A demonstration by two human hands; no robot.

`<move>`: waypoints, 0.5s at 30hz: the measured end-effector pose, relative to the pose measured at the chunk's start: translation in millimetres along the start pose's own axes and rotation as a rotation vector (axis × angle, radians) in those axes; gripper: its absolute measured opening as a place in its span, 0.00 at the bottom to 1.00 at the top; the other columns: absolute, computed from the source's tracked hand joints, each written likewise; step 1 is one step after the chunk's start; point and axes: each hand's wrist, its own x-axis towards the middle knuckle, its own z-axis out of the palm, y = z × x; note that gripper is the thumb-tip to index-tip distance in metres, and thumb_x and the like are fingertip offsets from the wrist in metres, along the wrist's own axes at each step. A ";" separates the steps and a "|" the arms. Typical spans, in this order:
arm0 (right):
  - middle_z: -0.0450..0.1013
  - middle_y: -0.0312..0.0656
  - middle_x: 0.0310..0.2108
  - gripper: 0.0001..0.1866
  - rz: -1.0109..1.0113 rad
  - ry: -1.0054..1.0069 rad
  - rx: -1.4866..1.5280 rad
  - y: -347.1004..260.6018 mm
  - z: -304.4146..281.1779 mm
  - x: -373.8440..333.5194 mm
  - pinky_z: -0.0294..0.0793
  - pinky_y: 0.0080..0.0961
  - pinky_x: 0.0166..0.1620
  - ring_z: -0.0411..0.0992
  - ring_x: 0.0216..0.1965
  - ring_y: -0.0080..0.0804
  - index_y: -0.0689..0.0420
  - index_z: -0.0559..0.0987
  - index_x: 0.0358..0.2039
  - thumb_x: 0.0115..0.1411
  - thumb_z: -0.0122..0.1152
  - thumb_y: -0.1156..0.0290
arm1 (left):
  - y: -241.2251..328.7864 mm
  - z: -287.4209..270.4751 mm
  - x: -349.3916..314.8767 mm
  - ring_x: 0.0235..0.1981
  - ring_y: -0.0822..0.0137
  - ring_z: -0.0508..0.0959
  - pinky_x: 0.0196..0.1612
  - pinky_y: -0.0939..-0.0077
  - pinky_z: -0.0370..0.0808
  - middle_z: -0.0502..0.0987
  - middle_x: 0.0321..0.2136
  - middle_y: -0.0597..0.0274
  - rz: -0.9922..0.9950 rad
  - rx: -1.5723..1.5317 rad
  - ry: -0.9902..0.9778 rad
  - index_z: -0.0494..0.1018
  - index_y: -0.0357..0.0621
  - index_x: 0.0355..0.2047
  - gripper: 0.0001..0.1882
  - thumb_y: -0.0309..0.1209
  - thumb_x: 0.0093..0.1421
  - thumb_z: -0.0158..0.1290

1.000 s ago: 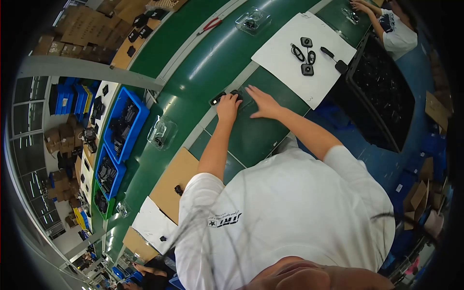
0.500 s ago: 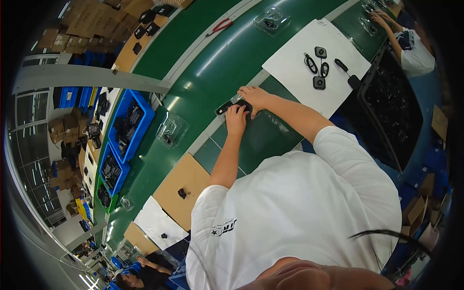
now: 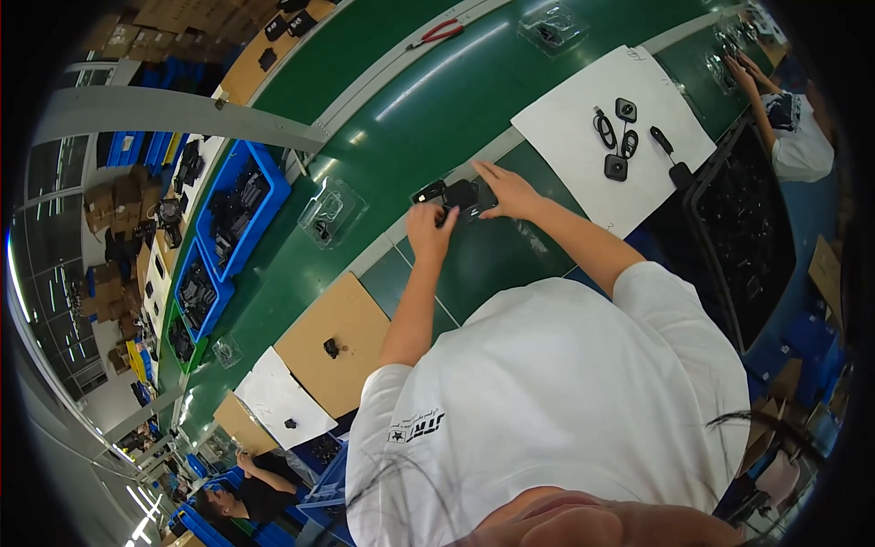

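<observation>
A clear plastic blister tray (image 3: 488, 198) holding black parts lies at the near edge of the green bench. A flat, dark rounded piece (image 3: 462, 194) sits in its middle, and a smaller glossy black piece (image 3: 428, 192) fills its left end. My left hand (image 3: 428, 230) is closed at the tray's near left side, thumb and fingers pinching a dark part whose kind I cannot make out. My right hand (image 3: 512, 193) spans the tray's right end, fingers at the far side and thumb at the near side.
On a white sheet (image 3: 565, 118) at right lie black square devices (image 3: 616, 167) and coiled cables. A big black bin (image 3: 752, 237) stands beyond. Other blister trays (image 3: 331, 214), red-handled pliers (image 3: 442, 35) and blue bins (image 3: 239, 210) are along the bench. Co-workers sit at both ends.
My left hand has drawn back from over the black parts to the tray's near left side, uncovering them. My right hand has shifted to the tray's right end, its fingers straighter.
</observation>
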 end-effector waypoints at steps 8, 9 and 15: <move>0.65 0.43 0.57 0.31 0.320 0.290 0.206 1.1 5.5 -113.5 0.71 0.27 0.53 0.71 0.52 0.38 0.53 0.64 0.63 0.58 0.60 0.75 | 5.8 28.5 16.9 0.33 0.49 0.81 0.33 0.63 0.76 0.81 0.37 0.53 -0.060 0.137 -0.529 0.77 0.46 0.42 0.14 0.39 0.60 0.54; 0.65 0.42 0.57 0.30 0.314 0.286 0.194 -3.6 6.6 -122.0 0.71 0.27 0.53 0.72 0.51 0.37 0.53 0.65 0.62 0.58 0.59 0.77 | -6.8 44.5 22.9 0.37 0.49 0.80 0.37 0.61 0.76 0.80 0.42 0.55 0.017 0.103 -0.323 0.76 0.46 0.45 0.16 0.38 0.59 0.54; 0.65 0.40 0.56 0.28 0.371 0.254 0.151 -16.4 9.1 -164.8 0.72 0.26 0.52 0.72 0.49 0.36 0.54 0.68 0.59 0.56 0.56 0.82 | -66.0 45.8 74.2 0.45 0.54 0.77 0.43 0.62 0.74 0.76 0.47 0.55 0.100 0.325 -0.134 0.76 0.46 0.45 0.20 0.29 0.49 0.55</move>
